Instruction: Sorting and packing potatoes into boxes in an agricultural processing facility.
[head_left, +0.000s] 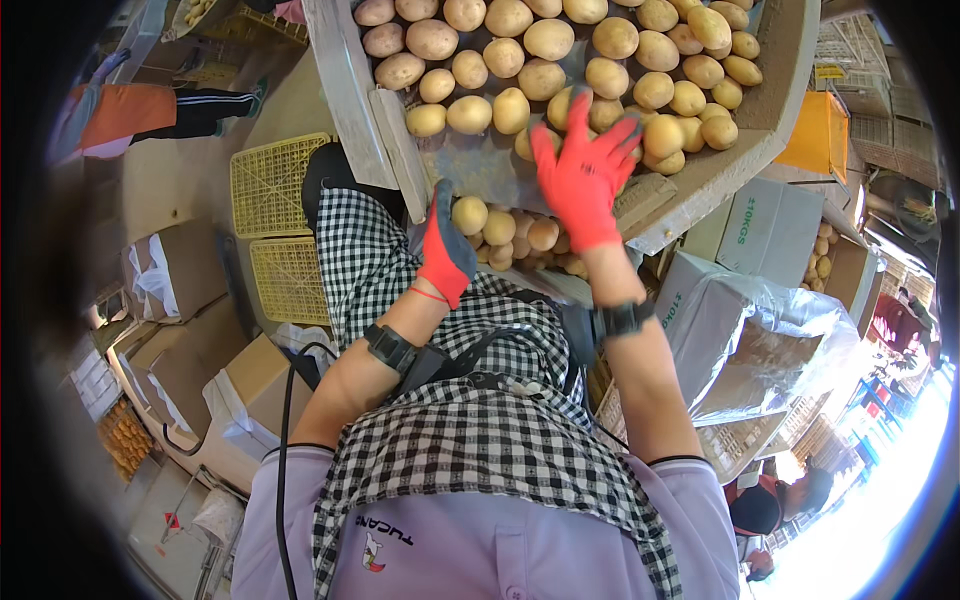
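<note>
My right hand (589, 169), in a red glove with dark fingertips, lies spread over potatoes (511, 111) at the near edge of a sloping wood-sided sorting tray (480, 169). The fingers touch several of them without closing around any. Lower and to the left, my left hand (444, 255) wears a matching glove. It is held on edge with its dark palm side towards more potatoes (499, 227) in a container under the tray's lip. I see nothing held in it, though its far fingers are partly hidden. Both wrists carry a black band.
Plastic-lined cartons (750, 337) stand at the right, beside an orange bin (814, 139). Yellow plastic crates (281, 184) lie at the left, with open cardboard boxes (176, 274) beyond. A person in an orange apron (127, 116) is at upper left. A black cable (285, 450) hangs by my left arm.
</note>
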